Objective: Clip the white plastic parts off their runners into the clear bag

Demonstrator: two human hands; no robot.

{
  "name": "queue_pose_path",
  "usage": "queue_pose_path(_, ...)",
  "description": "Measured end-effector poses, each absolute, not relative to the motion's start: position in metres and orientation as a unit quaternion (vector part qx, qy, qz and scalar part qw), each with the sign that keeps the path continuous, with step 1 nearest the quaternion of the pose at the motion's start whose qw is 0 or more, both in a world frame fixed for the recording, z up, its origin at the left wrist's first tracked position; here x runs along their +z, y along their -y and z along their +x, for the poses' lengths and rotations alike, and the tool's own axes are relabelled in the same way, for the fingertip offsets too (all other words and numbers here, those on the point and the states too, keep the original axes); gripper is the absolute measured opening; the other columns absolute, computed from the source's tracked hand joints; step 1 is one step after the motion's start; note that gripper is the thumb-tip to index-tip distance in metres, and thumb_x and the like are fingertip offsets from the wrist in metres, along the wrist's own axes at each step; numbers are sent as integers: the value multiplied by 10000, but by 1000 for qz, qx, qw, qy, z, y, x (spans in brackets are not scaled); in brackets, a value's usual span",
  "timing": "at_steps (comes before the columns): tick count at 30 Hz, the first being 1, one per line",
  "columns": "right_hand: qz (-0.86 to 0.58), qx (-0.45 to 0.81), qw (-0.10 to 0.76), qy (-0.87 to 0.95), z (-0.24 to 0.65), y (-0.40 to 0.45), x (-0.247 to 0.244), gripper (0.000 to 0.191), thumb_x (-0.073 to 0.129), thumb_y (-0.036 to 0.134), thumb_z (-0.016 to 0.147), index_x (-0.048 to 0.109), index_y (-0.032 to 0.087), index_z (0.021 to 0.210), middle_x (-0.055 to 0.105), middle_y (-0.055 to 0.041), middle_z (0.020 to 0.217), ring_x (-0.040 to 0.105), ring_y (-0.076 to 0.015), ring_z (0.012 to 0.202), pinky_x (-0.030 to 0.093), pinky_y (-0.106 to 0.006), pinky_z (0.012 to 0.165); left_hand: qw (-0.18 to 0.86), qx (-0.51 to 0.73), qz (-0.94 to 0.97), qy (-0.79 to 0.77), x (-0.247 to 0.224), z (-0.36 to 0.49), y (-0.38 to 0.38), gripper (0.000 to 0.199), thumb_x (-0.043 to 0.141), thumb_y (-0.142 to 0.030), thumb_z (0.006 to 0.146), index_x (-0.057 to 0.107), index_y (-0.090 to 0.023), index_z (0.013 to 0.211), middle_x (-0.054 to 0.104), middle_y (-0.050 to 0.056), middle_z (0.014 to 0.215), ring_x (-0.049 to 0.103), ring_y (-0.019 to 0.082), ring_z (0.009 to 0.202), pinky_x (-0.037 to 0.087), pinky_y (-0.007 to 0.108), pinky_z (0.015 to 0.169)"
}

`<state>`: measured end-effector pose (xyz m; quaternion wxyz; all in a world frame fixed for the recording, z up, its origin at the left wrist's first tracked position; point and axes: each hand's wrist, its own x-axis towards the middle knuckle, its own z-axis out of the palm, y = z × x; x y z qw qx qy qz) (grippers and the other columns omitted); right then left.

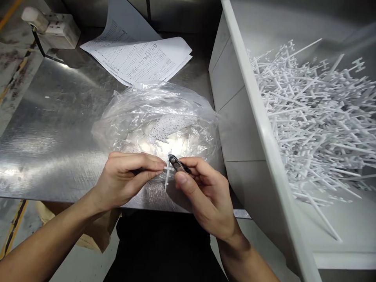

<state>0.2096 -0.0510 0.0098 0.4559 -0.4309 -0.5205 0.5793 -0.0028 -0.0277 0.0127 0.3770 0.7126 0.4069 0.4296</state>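
Observation:
Between its thumb and fingertips my left hand (133, 174) pinches a thin white plastic sprue (167, 175) with short cross-arms. My right hand (202, 194) grips a dark metal nail clipper (177, 163), its jaws touching or very close to the upper part of the sprue. Just beyond both hands, a clear plastic bag (123, 113) lies spread on the metal table. A heap of tiny white plastic pieces (170, 127) rests on the bag. The fingers of the right hand partly hide the clipper's handle end.
A large pale bin (252, 78) with a high wall stands right of the table (44, 145), heaped with white plastic sprues (317, 117). Printed sheets (141, 58) lie at the back. A power socket block (61, 31) sits back left. Below the front edge is a cardboard box (91, 237).

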Motion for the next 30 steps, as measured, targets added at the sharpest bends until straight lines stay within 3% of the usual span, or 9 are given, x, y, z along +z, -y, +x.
queue_pose_path(4,-419,607,451,503,211,51,11,174,695,388,1077,694,214,1072,548,48,691,482,-111,589,404,-244,539,333,438,760,-347,8,-6,24,170,773,-74,973,810,-216,1058,862,10,1026,853,160,940,724,224,894)
queue_pose_path(11,-414,631,446,481,211,51,12,191,668,395,1098,665,208,1062,549,52,686,441,-96,586,374,-227,523,250,436,819,-277,-1,-5,24,318,673,48,963,741,-193,1159,850,56,1033,843,188,975,727,349,954)
queue_pose_path(22,-448,619,431,480,209,44,13,220,672,377,1101,669,201,968,514,72,646,398,-79,551,325,-224,488,242,429,821,-289,-4,-3,24,291,660,49,958,730,-184,1119,845,32,1017,839,173,935,715,315,947)
queue_pose_path(30,-446,634,474,417,210,46,16,189,703,358,1068,692,201,963,529,62,658,379,-81,550,293,-232,485,263,459,785,-323,4,-6,26,283,749,51,918,780,-155,1110,843,42,1012,838,171,971,719,288,976)
